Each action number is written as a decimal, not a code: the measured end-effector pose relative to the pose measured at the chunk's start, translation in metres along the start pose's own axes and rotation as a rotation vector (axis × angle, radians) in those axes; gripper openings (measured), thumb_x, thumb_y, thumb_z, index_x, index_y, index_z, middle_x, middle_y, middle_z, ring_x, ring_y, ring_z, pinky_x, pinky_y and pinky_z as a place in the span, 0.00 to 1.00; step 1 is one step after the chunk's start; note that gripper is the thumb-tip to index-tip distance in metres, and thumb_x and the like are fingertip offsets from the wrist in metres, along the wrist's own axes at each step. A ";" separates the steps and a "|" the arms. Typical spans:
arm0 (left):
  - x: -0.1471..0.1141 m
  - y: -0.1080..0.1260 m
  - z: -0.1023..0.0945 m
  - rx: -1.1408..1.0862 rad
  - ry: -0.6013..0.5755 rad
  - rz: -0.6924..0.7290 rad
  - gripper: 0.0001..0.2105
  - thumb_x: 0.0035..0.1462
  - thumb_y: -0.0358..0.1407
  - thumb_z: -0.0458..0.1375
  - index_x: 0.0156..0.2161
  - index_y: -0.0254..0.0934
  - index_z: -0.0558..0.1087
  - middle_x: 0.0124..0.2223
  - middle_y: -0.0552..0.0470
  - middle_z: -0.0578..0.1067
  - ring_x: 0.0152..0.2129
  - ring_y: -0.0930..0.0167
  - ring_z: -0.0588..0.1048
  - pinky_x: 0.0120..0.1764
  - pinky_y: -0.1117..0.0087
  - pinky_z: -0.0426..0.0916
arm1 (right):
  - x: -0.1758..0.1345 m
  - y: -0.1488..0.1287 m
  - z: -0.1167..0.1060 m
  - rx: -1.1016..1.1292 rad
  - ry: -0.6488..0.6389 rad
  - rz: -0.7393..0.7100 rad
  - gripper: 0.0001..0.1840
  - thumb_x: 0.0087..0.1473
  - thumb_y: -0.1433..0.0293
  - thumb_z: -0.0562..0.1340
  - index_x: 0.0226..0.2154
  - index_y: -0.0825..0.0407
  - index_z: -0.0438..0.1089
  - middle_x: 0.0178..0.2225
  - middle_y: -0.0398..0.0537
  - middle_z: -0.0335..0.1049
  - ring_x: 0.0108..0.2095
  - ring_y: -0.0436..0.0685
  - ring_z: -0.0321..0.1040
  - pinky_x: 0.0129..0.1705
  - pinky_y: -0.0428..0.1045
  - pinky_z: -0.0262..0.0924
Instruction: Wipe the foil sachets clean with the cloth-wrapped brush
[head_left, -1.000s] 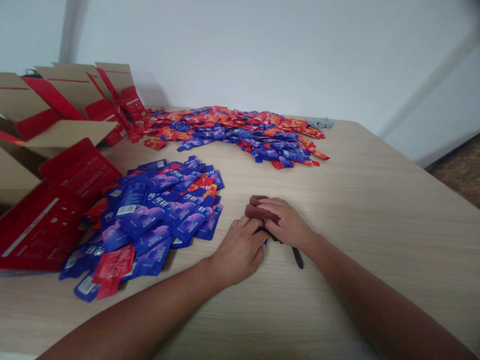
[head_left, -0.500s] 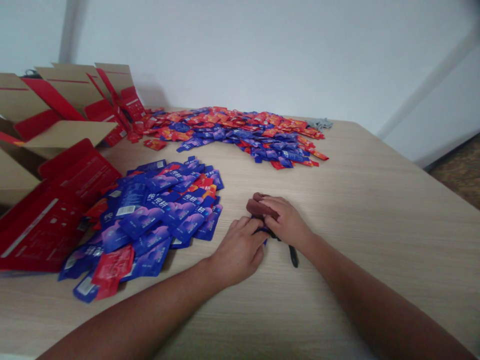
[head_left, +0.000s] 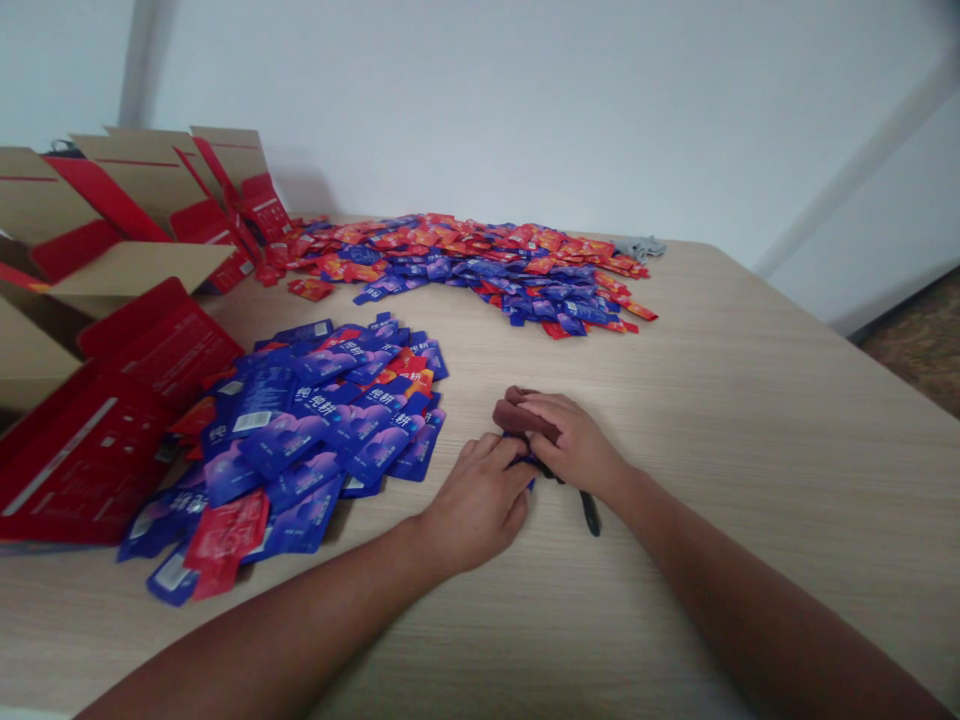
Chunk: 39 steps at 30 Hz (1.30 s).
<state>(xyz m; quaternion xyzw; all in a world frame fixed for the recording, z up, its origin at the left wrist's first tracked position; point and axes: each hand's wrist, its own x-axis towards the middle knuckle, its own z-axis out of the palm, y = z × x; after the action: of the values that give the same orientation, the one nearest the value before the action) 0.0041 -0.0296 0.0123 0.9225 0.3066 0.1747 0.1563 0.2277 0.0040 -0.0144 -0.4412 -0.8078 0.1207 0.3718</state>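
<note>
My left hand [head_left: 482, 500] is at the middle of the table, its fingers curled down on a blue packet, of which only small edges show. Touching it, my right hand [head_left: 576, 440] is closed over a brown, soft-looking oblong thing [head_left: 511, 420] with rounded ends; its kind I cannot make out. From under my right wrist sticks out a thin black strip with a rounded end [head_left: 590, 512], which also shows between the hands. Left of my hands lies a heap of blue and red packets [head_left: 322, 420] with white print.
Several open red cardboard boxes [head_left: 112, 440] with tan flaps stand along the left side. Toward the wall, a long pile of red, orange and blue packets [head_left: 480, 260] runs across the wooden table [head_left: 750, 420]. Small grey pieces [head_left: 640, 248] lie at its right end.
Almost nothing differs. The black strip's end has shifted very slightly to the right, while both hands keep their places and grip.
</note>
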 end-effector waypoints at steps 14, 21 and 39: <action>0.000 -0.001 0.001 -0.008 0.008 0.000 0.14 0.64 0.30 0.59 0.53 0.42 0.78 0.55 0.46 0.75 0.55 0.57 0.68 0.56 0.52 0.68 | 0.001 -0.002 0.000 -0.031 -0.040 -0.020 0.28 0.56 0.76 0.63 0.58 0.43 0.75 0.57 0.48 0.79 0.61 0.66 0.72 0.65 0.66 0.64; 0.000 0.000 -0.001 -0.003 -0.002 0.007 0.17 0.64 0.29 0.58 0.56 0.43 0.76 0.56 0.46 0.75 0.53 0.57 0.69 0.55 0.52 0.68 | 0.004 0.001 -0.003 -0.176 -0.050 0.088 0.23 0.56 0.76 0.62 0.53 0.46 0.76 0.58 0.51 0.78 0.60 0.66 0.72 0.64 0.65 0.64; 0.000 -0.001 0.000 -0.004 0.010 0.005 0.15 0.64 0.31 0.59 0.54 0.43 0.77 0.55 0.45 0.75 0.54 0.57 0.69 0.55 0.52 0.68 | -0.004 0.001 -0.001 -0.103 -0.017 -0.061 0.29 0.54 0.76 0.63 0.58 0.45 0.74 0.62 0.51 0.75 0.63 0.66 0.70 0.66 0.66 0.64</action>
<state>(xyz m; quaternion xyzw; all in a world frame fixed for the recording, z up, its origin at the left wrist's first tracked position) 0.0037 -0.0294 0.0118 0.9221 0.3046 0.1803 0.1562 0.2302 0.0013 -0.0163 -0.4337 -0.8293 0.0713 0.3452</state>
